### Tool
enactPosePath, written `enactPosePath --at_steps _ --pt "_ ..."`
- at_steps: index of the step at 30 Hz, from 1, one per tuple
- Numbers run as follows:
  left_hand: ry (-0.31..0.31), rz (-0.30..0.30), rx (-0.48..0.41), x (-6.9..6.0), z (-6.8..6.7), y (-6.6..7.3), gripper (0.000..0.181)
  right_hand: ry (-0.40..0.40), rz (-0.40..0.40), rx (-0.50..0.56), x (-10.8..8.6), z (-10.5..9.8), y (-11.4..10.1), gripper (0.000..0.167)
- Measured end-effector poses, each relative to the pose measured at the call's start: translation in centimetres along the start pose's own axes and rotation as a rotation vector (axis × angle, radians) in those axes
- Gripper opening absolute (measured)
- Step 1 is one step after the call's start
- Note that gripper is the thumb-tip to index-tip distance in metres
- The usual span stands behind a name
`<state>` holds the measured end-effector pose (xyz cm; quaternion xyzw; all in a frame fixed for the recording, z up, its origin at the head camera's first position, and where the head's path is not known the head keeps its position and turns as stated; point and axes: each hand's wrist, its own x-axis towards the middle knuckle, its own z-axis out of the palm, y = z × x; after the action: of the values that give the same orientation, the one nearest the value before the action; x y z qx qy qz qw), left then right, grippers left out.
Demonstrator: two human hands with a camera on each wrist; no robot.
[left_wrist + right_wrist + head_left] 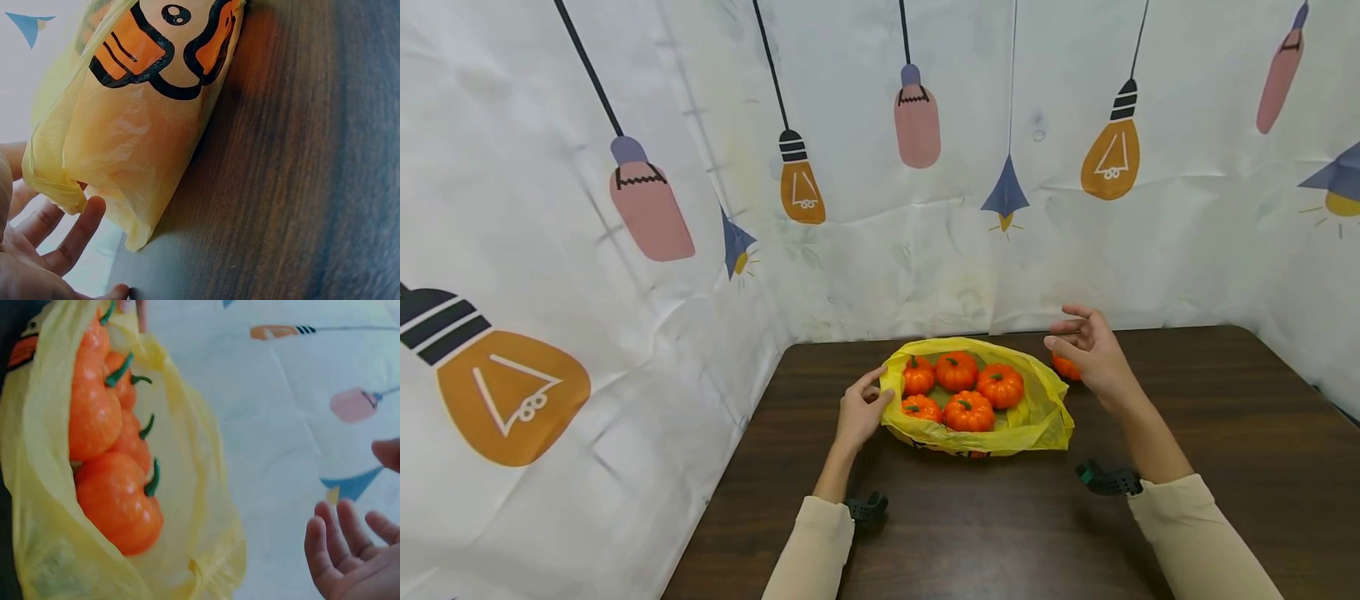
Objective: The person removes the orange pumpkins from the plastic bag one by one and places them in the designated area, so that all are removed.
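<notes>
A yellow plastic bag (1030, 429) lies on the table with its mouth spread upward. Several small orange pumpkins (968, 412) with green stems sit inside it. At the bag's left edge, my left hand (859, 410) pinches the rim between thumb and fingers; the left wrist view shows the gathered plastic (56, 175) there. My right hand (1093, 354) is raised beyond the bag's right side, fingers loosely bent and holding nothing. Just behind it, another orange pumpkin (1066, 367) stands on the table outside the bag, partly hidden by that hand.
The dark wooden table (985, 525) extends around the bag. A white curtain (880, 275) printed with lamps hangs behind it and along the left. Dark bands with small devices (1108, 479) are on both wrists.
</notes>
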<state>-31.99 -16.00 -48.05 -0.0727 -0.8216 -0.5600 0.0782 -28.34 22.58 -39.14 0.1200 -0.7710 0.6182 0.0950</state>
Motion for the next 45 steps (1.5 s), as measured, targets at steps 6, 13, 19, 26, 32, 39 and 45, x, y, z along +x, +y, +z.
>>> enactPosePath --at_steps 6,13,19,26,32,39,45 --pt "-0.001 0.001 -0.012 0.0 0.1 0.0 0.047 -0.131 -0.048 -0.013 -0.1 1.8 0.2 0.065" --pt "0.001 0.006 -0.037 0.0 0.1 -0.2 0.048 -0.302 -0.061 -0.106 0.0 3.8 1.5 0.067" --pt "0.003 -0.003 -0.015 0.1 0.0 -0.5 0.049 -0.421 -0.035 -0.218 0.0 5.2 3.0 0.078" --pt "0.007 -0.003 0.004 0.1 -0.1 -0.6 0.047 -0.523 0.018 -0.217 -0.2 6.1 4.3 0.079" --pt "0.006 -0.006 -0.005 0.1 0.0 -0.3 0.048 -0.536 0.027 -0.266 -0.3 6.6 5.2 0.077" --pt "0.004 -0.005 0.003 0.2 0.0 -0.4 0.047 -0.522 -0.018 -0.349 -0.2 7.1 6.0 0.076" --pt "0.008 -0.005 0.007 0.2 0.2 -0.4 0.047 -0.475 -0.032 -0.441 -0.5 7.6 5.9 0.072"
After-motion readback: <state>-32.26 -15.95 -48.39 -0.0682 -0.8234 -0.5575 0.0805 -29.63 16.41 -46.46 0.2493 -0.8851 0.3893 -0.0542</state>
